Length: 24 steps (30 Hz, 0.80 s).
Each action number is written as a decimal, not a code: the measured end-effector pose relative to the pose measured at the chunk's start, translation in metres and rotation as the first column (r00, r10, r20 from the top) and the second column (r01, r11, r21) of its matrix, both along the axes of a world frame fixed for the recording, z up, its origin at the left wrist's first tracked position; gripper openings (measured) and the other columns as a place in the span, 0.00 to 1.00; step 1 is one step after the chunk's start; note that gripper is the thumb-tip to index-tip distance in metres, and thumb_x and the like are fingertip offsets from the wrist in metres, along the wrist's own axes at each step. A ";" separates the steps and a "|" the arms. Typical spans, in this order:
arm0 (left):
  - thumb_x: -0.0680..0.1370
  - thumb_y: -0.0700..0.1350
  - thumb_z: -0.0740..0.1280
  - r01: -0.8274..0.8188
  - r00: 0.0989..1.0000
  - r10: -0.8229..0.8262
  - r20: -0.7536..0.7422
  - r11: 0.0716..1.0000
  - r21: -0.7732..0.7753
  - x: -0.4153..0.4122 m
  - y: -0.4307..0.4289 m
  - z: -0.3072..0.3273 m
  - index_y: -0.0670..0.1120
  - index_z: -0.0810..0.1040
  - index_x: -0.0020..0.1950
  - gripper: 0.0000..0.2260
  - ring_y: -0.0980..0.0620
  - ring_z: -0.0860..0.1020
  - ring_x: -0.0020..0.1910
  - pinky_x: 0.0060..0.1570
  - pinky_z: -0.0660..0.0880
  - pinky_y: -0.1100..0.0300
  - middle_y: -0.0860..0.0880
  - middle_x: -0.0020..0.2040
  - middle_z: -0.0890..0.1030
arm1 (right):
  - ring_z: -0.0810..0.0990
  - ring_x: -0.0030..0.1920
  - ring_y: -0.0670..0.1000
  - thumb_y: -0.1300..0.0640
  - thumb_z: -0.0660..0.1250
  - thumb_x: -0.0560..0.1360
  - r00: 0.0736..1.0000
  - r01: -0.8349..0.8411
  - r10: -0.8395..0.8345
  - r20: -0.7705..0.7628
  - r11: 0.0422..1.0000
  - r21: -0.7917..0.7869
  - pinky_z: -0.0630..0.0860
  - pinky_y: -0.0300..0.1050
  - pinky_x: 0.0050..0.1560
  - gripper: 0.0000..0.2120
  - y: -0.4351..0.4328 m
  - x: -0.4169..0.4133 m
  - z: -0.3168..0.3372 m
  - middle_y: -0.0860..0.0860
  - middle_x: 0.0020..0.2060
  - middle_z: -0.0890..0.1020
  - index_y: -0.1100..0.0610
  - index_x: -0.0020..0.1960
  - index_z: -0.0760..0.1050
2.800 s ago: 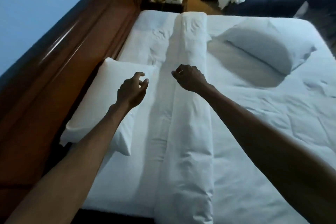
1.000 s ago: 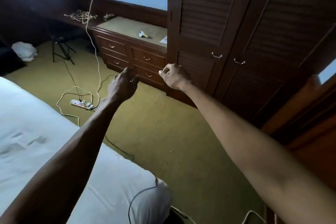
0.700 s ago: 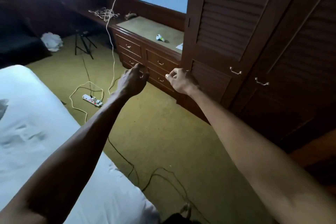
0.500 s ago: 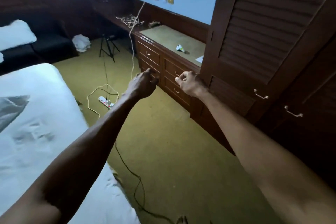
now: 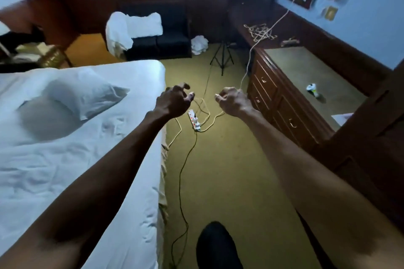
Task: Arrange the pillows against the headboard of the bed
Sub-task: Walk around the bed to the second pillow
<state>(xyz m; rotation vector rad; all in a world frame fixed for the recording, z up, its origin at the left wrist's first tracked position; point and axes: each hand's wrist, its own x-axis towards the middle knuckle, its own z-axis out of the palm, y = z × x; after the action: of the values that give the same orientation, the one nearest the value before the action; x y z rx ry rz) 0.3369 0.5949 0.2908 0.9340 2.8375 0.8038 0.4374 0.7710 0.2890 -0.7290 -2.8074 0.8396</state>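
A white pillow (image 5: 72, 96) lies on the white bed (image 5: 122, 170) at the left, well away from the bed's right edge. Both my arms reach forward over the strip of carpet beside the bed. My left hand (image 5: 173, 100) hovers past the bed's right edge with curled fingers apart, holding nothing. My right hand (image 5: 232, 100) floats beside it, fingers loosely curled and empty. The headboard is out of view.
A power strip (image 5: 194, 119) and trailing cables (image 5: 181, 172) lie on the green carpet between bed and wooden dresser (image 5: 282, 102). A tripod (image 5: 222, 54) and a dark sofa (image 5: 166, 43) with white linen (image 5: 133, 28) stand at the far end. A dark foot (image 5: 216, 247) shows below.
My view has swung from the wardrobe and dresser back left toward the bed, bringing the pillow into sight. Both hands stay raised and empty, fingers spread a little more.
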 end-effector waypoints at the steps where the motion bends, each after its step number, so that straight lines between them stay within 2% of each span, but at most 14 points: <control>1: 0.81 0.56 0.62 -0.044 0.999 0.044 0.001 0.999 -0.009 -0.009 -0.003 0.000 0.50 0.75 0.68 0.19 0.41 0.79 0.61 0.58 0.74 0.50 0.46 0.59 0.84 | 0.81 0.50 0.56 0.42 0.60 0.79 0.999 -0.035 0.035 0.007 0.999 -0.001 0.80 0.52 0.51 0.18 0.000 -0.017 0.000 0.54 0.53 0.82 0.53 0.59 0.79; 8: 0.80 0.57 0.62 -0.293 0.956 0.293 0.009 0.956 0.012 -0.079 -0.004 -0.013 0.51 0.76 0.66 0.17 0.43 0.79 0.60 0.58 0.76 0.49 0.51 0.57 0.85 | 0.81 0.54 0.57 0.42 0.61 0.80 0.959 -0.279 0.277 0.053 0.960 0.037 0.78 0.48 0.53 0.16 0.012 -0.145 -0.020 0.54 0.56 0.83 0.50 0.58 0.80; 15: 0.80 0.57 0.62 -0.568 0.818 0.568 0.091 0.823 -0.032 -0.175 0.017 -0.033 0.51 0.75 0.67 0.18 0.43 0.78 0.62 0.61 0.74 0.48 0.50 0.59 0.84 | 0.80 0.56 0.59 0.43 0.61 0.79 0.874 -0.479 0.476 0.094 0.878 0.009 0.72 0.45 0.50 0.16 0.039 -0.291 -0.033 0.55 0.57 0.82 0.50 0.57 0.81; 20: 0.81 0.56 0.63 -0.682 0.729 0.677 0.101 0.731 0.022 -0.245 0.028 -0.034 0.50 0.75 0.67 0.17 0.43 0.77 0.63 0.60 0.73 0.50 0.51 0.59 0.83 | 0.80 0.56 0.57 0.41 0.62 0.77 0.825 -0.555 0.554 0.107 0.832 -0.027 0.75 0.48 0.56 0.14 0.039 -0.380 -0.040 0.54 0.52 0.84 0.47 0.54 0.80; 24: 0.80 0.55 0.64 -0.725 0.688 0.720 0.093 0.688 0.034 -0.301 0.019 -0.044 0.49 0.76 0.64 0.16 0.43 0.77 0.63 0.59 0.75 0.49 0.50 0.59 0.84 | 0.82 0.51 0.58 0.38 0.61 0.75 0.792 -0.593 0.598 0.122 0.802 -0.078 0.78 0.50 0.56 0.15 0.029 -0.444 -0.054 0.53 0.52 0.84 0.45 0.53 0.80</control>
<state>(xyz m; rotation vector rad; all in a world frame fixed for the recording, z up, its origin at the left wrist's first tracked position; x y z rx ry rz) 0.0359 0.6139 0.2468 -0.3003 3.1012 0.9461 -0.0070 0.8005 0.2350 0.1449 -3.2002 0.9453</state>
